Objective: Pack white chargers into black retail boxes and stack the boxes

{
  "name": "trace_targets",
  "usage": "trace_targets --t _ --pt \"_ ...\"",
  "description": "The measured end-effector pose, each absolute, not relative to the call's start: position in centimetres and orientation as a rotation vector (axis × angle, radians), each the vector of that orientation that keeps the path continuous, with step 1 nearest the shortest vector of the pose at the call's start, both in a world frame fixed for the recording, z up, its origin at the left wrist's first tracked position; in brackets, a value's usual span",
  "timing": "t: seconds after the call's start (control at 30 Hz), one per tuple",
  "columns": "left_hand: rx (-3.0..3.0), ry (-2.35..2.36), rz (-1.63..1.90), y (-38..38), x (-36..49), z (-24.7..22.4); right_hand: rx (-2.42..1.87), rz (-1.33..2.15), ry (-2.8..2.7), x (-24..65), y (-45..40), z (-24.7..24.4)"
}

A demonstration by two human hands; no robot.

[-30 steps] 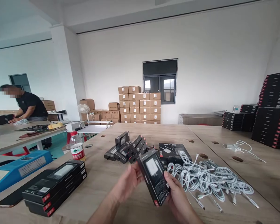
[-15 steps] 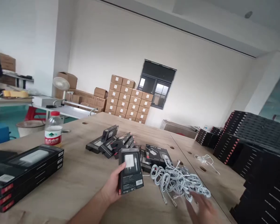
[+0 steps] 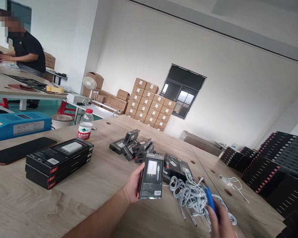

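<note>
My left hand [image 3: 134, 185] is closed around the lower left side of a black charger box [image 3: 151, 177], held up with its printed charger and cable picture towards me. In my right hand [image 3: 220, 216], at the lower right, is a slim blue-handled tool [image 3: 209, 198]; its tip is too blurred to name its kind. Below and behind that hand lies a tangled heap of white charging cables [image 3: 186, 195]. Several more black charger boxes [image 3: 131, 148] lie loosely piled beyond my left hand, and a flatter black box [image 3: 175, 163] rests behind the cables.
Left on the table are a short stack of black boxes [image 3: 59, 158], a dark phone [image 3: 22, 150] and a red-capped bottle [image 3: 85, 125]. Tall stacks of black boxes [image 3: 270, 168] line the right side. A co-worker [image 3: 29, 49] stands at another table, far left.
My view has swung left, bringing the co-worker and phone into sight. My right hand, blurred over the cables before, now holds the blue-handled tool. The charger box stays in my left hand.
</note>
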State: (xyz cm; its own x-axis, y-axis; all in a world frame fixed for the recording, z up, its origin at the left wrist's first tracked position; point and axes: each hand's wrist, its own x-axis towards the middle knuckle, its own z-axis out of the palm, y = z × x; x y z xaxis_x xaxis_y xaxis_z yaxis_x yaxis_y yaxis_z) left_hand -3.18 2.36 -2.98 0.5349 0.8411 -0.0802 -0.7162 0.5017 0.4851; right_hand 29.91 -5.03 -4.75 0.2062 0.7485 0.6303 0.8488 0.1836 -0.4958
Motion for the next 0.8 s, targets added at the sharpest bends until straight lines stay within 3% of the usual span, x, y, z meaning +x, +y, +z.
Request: trace_targets --t 0.23,0.37,0.8 --pt "0.358 0.403 1.036 2.7 -4.1 -3.2 -1.083 -0.060 -1.783 18.4 0.9 -6.0" --pt "0.336 0.442 1.072 2.6 -4.0 -2.5 -1.134 0.000 -1.681 18.6 -0.6 -8.3" --pt "0.364 0.509 1.148 1.9 -3.7 -1.3 -0.889 -0.067 -1.881 18.0 0.3 -8.7"
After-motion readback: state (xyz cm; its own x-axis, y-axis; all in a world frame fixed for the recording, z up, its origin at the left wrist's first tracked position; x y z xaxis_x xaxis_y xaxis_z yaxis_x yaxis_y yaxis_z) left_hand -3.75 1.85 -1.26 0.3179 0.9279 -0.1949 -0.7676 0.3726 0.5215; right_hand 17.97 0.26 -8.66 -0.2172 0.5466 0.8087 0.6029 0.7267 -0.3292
